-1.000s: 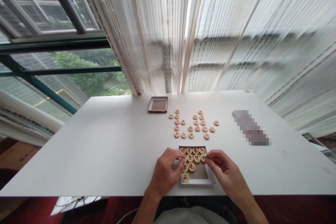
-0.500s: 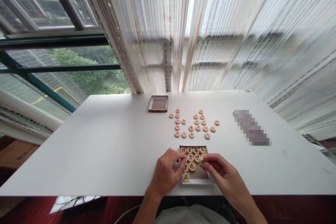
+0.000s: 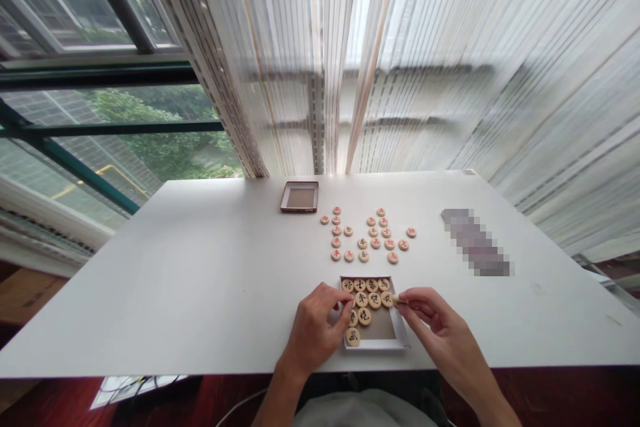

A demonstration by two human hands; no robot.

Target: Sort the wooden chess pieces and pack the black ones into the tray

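Observation:
A shallow white box [image 3: 377, 345] stands near the table's front edge, partly filled with Chinese chess pieces [image 3: 374, 300] marked in black, laid in rows. Bare cardboard shows at its lower right. My right hand [image 3: 443, 325] is at the box's right wall, thumb and fingers pinched on a Chinese chess piece [image 3: 397, 299] held tilted on edge. My left hand [image 3: 320, 321] reaches over the left wall with thumb and index finger closed near the pieces. Its fingertips hide part of the left column, and what they pinch, if anything, is unclear.
Beyond the box, several loose pieces [image 3: 375, 243] lie scattered on the white table [image 3: 175, 293], mostly red-marked, a few black. A brown-edged box lid [image 3: 300, 199] lies further back. A pixelated grey object [image 3: 475, 241] lies at the right. Curtains [image 3: 320, 80] hang behind.
My right hand has moved a little to the right with its piece, from over the box to the right wall. The right end of the second row now shows. My left hand has stayed.

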